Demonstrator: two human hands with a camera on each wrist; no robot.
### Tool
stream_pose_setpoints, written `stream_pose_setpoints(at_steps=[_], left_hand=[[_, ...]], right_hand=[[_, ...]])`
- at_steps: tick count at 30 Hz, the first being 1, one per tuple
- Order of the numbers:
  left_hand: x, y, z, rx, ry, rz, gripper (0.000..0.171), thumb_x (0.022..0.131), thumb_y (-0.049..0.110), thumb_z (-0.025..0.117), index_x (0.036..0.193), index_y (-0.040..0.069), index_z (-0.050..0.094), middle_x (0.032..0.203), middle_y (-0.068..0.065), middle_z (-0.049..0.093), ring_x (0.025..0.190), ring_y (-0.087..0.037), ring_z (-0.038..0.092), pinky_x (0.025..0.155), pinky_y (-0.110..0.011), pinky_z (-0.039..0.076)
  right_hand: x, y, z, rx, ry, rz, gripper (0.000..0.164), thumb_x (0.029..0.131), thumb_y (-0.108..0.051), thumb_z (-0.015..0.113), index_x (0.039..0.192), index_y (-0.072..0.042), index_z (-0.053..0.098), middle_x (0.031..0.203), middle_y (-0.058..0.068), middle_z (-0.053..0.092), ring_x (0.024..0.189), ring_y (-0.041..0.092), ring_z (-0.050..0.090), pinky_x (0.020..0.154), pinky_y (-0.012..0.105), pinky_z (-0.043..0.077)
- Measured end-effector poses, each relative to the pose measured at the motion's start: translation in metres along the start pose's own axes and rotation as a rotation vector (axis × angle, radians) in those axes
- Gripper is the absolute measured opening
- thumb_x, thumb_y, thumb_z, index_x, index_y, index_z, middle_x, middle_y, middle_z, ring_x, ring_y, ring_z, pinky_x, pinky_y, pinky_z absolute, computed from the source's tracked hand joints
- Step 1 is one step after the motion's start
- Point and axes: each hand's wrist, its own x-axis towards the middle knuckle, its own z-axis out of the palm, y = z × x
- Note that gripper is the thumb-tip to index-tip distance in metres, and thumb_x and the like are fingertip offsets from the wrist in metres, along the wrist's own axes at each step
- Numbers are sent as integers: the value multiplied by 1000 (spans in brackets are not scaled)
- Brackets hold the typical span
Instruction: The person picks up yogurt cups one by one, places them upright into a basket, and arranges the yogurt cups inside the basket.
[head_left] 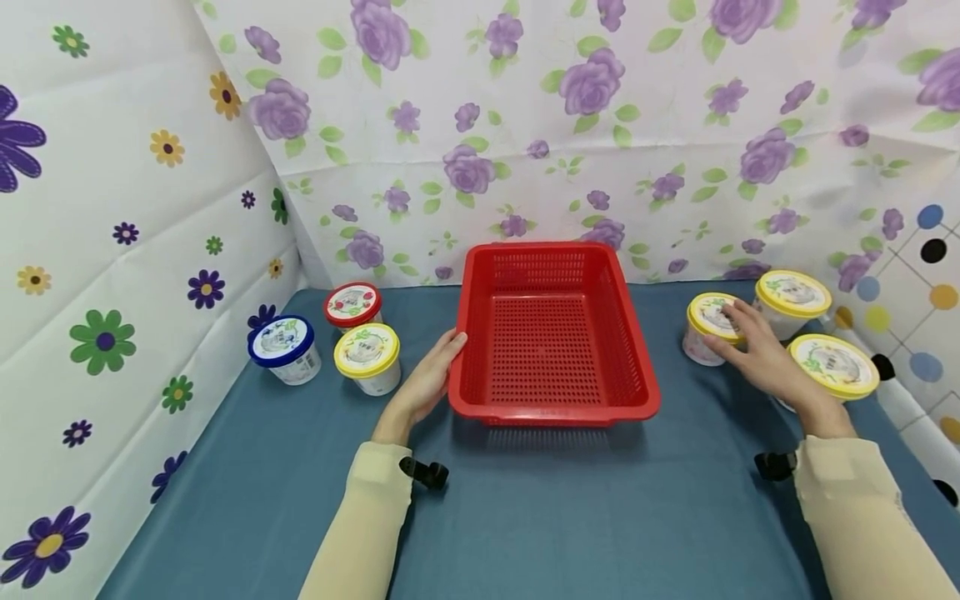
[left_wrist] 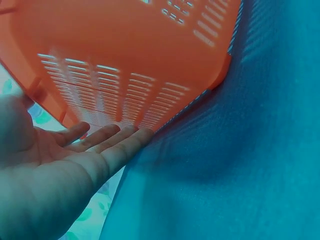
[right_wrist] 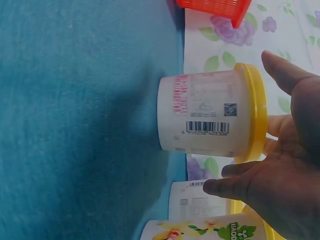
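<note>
A red plastic basket (head_left: 553,414) with slotted walls stands in the middle of the table. My left hand (head_left: 427,379) holds its left rim; in the left wrist view the fingers (left_wrist: 117,150) lie long against the slotted outer wall. On the right, my right hand (head_left: 772,358) is at a small white tub with a yellow lid (head_left: 712,312). The right wrist view shows this tub (right_wrist: 205,112) standing upright, thumb and fingers spread around its lid, the thumb apart from it. Two more yellow-lidded tubs, one behind (head_left: 793,293) and one nearer (head_left: 834,365), flank the hand.
Left of the basket stand a blue-lidded tub (head_left: 282,342), a red-lidded tub (head_left: 352,304) and a yellow-lidded tub (head_left: 367,350). A blue cloth (head_left: 562,525) covers the table. Flower-patterned sheets (head_left: 480,125) hang behind and at the left.
</note>
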Motion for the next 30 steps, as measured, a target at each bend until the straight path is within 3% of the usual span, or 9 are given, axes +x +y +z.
stream_pose_setpoints(at_steps=[11,16,22,30], left_hand=[[-4,0,1,-4,-11,5,62,111,47,46,163,20,26,155,-17,48,135,-34,54,102,-39,53],[-5,0,1,1,2,-12,62,111,47,46,163,19,28,154,-15,49,136,-30,54,106,-43,51],[-5,-2,2,6,4,-7,61,110,49,47,161,20,31,153,-15,51,133,-29,56,102,-40,53],[-5,-4,2,-3,-5,-3,63,109,50,47,161,19,30,154,-17,50,135,-32,55,101,-40,53]], right_hand=[[3,2,10,26,100,-37,79,110,-36,53,160,11,14,167,34,-5,151,59,-7,109,81,13],[3,1,12,20,150,-37,77,109,-35,56,159,11,21,167,35,2,152,58,-1,110,80,15],[3,3,13,15,180,-32,76,108,-37,58,159,8,25,168,33,6,151,58,7,110,79,17],[3,4,14,33,198,-46,76,106,-35,63,158,10,29,167,33,11,153,56,0,111,79,15]])
